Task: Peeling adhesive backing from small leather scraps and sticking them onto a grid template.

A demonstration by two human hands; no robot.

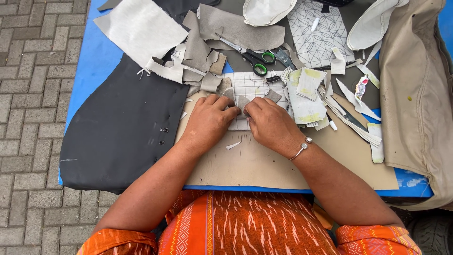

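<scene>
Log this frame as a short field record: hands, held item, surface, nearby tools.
left hand: fingers pinching the grey scrap
right hand: pinching the same scrap, bracelet on wrist
held: grey scrap, over a grid sheet
surface: tan board on blue table
left of board: black sheet
tools: scissors, green handles, behind hands

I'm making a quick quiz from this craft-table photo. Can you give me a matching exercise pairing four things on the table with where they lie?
Things:
1. scissors
2. black sheet
3. small grey piece
4. beige fabric

Places:
A. along the table's right edge
B. pinched between the left hand and right hand
C. on the left part of the table
D. beyond the hands, amid grey scraps

Pairs: 1-D, 2-C, 3-B, 4-A
</scene>
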